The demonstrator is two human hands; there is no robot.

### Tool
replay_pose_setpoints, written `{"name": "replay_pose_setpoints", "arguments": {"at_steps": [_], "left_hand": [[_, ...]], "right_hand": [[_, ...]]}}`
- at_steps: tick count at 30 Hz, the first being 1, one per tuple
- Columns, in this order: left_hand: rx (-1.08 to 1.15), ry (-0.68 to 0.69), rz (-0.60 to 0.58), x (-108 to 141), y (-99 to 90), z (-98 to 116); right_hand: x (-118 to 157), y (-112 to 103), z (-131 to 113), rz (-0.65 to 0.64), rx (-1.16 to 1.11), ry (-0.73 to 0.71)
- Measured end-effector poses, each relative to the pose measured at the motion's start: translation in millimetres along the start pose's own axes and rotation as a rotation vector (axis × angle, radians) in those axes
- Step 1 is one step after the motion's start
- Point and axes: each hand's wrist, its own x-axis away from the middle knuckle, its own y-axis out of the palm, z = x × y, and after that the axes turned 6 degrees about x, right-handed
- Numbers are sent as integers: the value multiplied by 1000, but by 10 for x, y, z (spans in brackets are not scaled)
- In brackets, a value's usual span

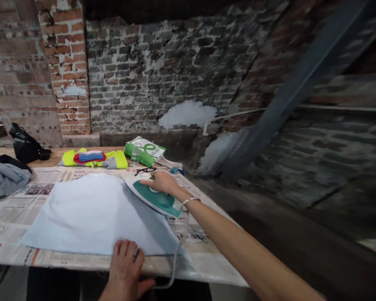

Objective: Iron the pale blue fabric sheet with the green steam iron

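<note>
A pale blue cloth [90,213] lies spread on the newspaper-covered table in front of me. My right hand [163,182] is closed round the handle of a green and white clothes iron [153,196]. The iron stands at the cloth's right edge, its tip toward the upper left; whether its whole soleplate touches the cloth is hidden. From its rear a light cord [175,259] hangs down past the table's front edge. My left hand [127,263] lies flat on the cloth's near edge, fingers stretched forward, a ring on one finger.
Behind the cloth are a folded yellow vest [117,159], a clear bottle [135,154], a green and white bag [150,150] and glasses [146,170]. A black bag [26,144] and grey clothing [4,179] sit at the left. Newspaper [6,234] covers the table; a brick wall [138,71] rises behind.
</note>
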Motion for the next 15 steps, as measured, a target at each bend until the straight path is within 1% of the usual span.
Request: {"name": "replay_pose_setpoints", "arguments": {"at_steps": [4, 6, 8, 10, 13, 15], "left_hand": [[-35, -7, 23, -4, 1, 31], [-35, -14, 20, -2, -9, 43], [-28, -15, 9, 6, -18, 49], [-23, -16, -7, 15, -20, 53], [-19, -26, -34, 17, -16, 66], [11, -40, -50, 10, -35, 78]], "right_hand": [[453, -133, -128, -8, 27, -201], [650, -137, -251, -46, 42, -290], [775, -86, -397, -92, 71, -366], [816, -8, -538, -122, 94, -401], [754, 71, -686, -128, 100, -358], [681, 79, -732, -121, 94, -327]]}}
